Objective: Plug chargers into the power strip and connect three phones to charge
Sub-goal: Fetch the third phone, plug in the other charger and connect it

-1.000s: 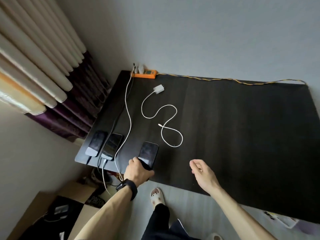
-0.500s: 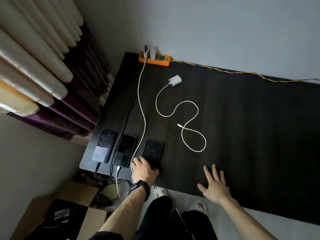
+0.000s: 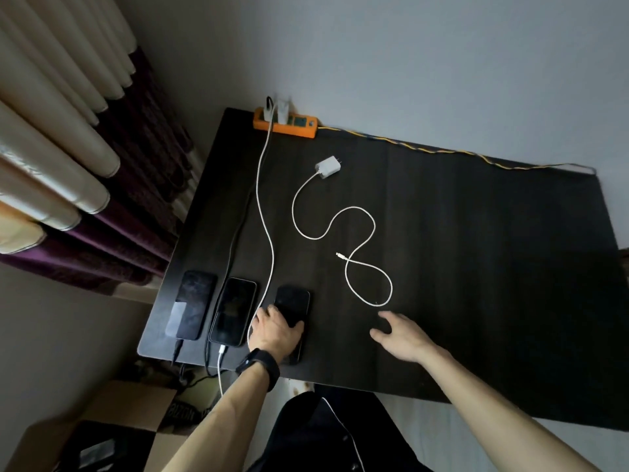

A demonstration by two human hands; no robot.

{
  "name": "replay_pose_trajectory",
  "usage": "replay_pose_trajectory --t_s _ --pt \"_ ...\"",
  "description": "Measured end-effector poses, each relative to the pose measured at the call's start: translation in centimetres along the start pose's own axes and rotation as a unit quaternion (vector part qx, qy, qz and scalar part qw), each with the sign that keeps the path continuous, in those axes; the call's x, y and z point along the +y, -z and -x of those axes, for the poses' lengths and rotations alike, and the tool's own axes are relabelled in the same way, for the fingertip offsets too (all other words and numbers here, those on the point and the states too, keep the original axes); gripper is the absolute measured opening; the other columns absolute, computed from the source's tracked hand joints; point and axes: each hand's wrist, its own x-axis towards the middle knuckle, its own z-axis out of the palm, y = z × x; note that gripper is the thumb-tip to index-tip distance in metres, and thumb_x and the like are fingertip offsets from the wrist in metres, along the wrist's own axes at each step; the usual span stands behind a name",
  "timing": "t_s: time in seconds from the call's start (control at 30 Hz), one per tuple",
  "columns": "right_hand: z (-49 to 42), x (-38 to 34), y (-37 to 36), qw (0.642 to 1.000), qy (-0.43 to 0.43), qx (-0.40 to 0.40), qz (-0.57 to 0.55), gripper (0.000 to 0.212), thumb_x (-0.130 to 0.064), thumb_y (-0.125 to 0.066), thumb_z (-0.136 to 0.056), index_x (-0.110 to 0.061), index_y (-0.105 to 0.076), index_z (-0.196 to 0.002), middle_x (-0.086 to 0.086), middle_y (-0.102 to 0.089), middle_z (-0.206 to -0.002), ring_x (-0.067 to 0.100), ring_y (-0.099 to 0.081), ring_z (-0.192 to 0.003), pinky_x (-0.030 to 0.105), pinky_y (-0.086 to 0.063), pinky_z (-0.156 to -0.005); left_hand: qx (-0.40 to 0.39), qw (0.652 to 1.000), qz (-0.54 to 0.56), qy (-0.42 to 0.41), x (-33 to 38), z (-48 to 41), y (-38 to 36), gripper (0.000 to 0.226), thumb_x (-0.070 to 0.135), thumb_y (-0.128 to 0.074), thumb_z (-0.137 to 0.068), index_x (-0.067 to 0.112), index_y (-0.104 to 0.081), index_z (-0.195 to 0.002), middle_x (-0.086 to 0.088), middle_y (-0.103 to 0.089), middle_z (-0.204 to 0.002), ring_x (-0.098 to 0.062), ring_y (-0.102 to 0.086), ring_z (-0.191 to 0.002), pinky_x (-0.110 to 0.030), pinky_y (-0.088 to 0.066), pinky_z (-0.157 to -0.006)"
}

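Observation:
An orange power strip (image 3: pixel 292 126) sits at the table's back left corner with two chargers plugged into its left end. Their cables, one white (image 3: pixel 263 206) and one black (image 3: pixel 238 233), run down to the middle phone (image 3: pixel 235 315) and the left phone (image 3: pixel 192 303). A third phone (image 3: pixel 295 301) lies flat to their right. My left hand (image 3: pixel 277 330) covers its near end, thumb across the screen and fingers at its left edge. A loose white charger (image 3: pixel 328 166) lies unplugged, and its cable (image 3: pixel 369 229) snakes to a free connector (image 3: pixel 340 256). My right hand (image 3: pixel 400 335) hovers with fingers spread just short of the cable's loop.
The dark table (image 3: pixel 493 267) stands against a grey wall. The strip's yellow cord (image 3: pixel 442 151) runs along its back edge. Curtains (image 3: pixel 68 165) hang at the left. A cardboard box (image 3: pixel 102 437) stands on the floor under the near left corner.
My left hand has laid the third phone flat beside the middle phone and stays on it. My right hand has moved forward toward the loose cable's loop.

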Motion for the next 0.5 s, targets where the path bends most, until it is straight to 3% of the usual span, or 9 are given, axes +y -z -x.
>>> replay_pose_trajectory --t_s 0.13,0.23,0.5 --pt "-2.7 -4.9 4.6 0.999 0.037 0.021 -0.013 0.067 -0.05 -0.055 -0.094 -0.023 -0.035 -0.152 0.004 -0.043 -0.153 0.022 -0.045 -0.138 0.033 -0.037 -0.112 -0.093 0.995 -0.013 -0.037 1.8 -2.3 3.7 0.07 0.058 -0.056 -0.084 0.017 -0.046 -0.14 -0.015 -0.052 -0.137 -0.032 -0.049 -0.129 -0.04 -0.042 -0.107" --pt "-5.4 -8.7 8.0 0.997 0.061 0.044 -0.023 0.066 -0.049 -0.056 -0.094 -0.021 -0.036 -0.15 0.007 -0.048 -0.149 0.023 -0.049 -0.135 0.034 -0.038 -0.11 -0.112 0.99 -0.032 -0.084 3.8 -4.1 6.2 0.059 0.055 -0.055 -0.086 0.02 -0.055 -0.133 -0.007 -0.061 -0.132 -0.026 -0.056 -0.122 -0.036 -0.047 -0.102" --pt "-16.8 -17.4 15.8 0.975 0.14 0.173 0.022 0.057 -0.041 -0.056 -0.096 -0.025 -0.038 -0.148 0.003 -0.042 -0.148 0.024 -0.056 -0.124 0.038 -0.052 -0.097 0.027 0.987 -0.003 -0.161 12.1 -13.6 10.0 0.056 0.042 -0.049 -0.095 0.023 -0.04 -0.147 -0.002 -0.043 -0.144 -0.022 -0.041 -0.133 -0.039 -0.042 -0.108"
